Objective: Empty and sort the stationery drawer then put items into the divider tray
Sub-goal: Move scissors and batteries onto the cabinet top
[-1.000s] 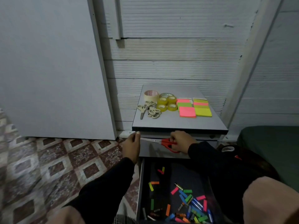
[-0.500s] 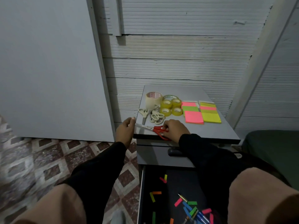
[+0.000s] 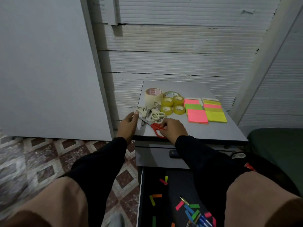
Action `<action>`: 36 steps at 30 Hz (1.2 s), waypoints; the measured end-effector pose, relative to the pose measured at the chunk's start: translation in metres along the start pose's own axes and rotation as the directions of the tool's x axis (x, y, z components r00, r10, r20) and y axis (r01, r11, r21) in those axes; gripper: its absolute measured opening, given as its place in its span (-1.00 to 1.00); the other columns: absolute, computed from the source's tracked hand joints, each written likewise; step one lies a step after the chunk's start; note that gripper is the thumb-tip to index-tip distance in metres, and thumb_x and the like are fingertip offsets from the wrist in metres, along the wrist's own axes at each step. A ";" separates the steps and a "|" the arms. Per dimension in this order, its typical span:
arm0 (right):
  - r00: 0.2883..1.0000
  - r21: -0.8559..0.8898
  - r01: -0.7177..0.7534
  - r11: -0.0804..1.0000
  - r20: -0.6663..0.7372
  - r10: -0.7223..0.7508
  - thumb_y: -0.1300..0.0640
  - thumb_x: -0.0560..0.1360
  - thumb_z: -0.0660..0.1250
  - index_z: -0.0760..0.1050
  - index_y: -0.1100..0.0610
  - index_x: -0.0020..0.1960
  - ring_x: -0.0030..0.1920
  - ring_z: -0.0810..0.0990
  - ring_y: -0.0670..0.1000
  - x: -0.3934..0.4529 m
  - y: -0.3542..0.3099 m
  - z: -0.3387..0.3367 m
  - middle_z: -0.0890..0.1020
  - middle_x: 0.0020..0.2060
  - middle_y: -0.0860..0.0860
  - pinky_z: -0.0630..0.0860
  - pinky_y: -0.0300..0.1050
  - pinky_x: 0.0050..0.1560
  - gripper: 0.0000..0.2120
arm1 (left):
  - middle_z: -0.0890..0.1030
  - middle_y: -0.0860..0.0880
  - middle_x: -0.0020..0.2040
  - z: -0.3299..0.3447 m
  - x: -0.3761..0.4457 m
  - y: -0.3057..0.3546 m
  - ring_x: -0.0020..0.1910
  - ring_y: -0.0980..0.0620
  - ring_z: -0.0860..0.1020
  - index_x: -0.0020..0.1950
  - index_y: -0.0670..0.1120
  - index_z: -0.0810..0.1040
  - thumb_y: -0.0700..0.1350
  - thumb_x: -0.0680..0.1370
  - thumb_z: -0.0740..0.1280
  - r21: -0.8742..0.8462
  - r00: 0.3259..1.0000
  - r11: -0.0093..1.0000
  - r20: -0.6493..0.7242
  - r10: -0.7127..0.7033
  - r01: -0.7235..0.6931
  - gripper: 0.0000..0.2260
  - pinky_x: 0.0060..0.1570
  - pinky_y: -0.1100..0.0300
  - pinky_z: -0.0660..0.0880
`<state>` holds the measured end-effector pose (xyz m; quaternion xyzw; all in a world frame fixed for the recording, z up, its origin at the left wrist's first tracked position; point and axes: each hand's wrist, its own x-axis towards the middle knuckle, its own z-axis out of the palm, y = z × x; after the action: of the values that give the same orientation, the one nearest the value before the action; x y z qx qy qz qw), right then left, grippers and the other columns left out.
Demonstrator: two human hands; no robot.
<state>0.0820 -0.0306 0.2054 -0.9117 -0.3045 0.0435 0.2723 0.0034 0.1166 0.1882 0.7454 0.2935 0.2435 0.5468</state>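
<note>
Head view: the red-handled scissors (image 3: pixel 155 126) lie on the worktop (image 3: pixel 205 131) near its front left edge, handles pinched in the right hand's (image 3: pixel 173 128) grip. The left hand (image 3: pixel 127 124) rests with fingers relaxed at the worktop's left edge, beside cream scissors (image 3: pixel 151 113). The open drawer (image 3: pixel 165 199) lies below.

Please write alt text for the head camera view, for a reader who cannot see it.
A person's right hand holds red scissors on a grey cabinet top, while the left hand rests at its left edge. Behind lie cream scissors, tape rolls and sticky notes. Below, an open drawer holds coloured tabs and pens.
</note>
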 end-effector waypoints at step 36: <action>0.993 0.240 -0.025 0.970 -0.110 0.053 0.32 0.44 0.27 0.45 0.14 -0.22 -0.13 0.52 0.10 -0.012 -0.008 -0.005 0.54 -0.23 0.08 0.48 -0.07 -0.08 -0.87 | 0.35 -0.05 0.45 -0.006 -0.026 0.008 0.43 -0.03 0.31 0.50 -0.01 0.25 0.19 0.56 0.18 0.169 0.986 0.984 0.165 0.026 -0.055 -0.45 0.36 0.16 0.22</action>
<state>0.0687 -0.0343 0.2127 -0.8792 -0.2628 0.0324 0.3961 -0.0174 0.1008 0.1961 0.8131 0.2528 0.1669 0.4971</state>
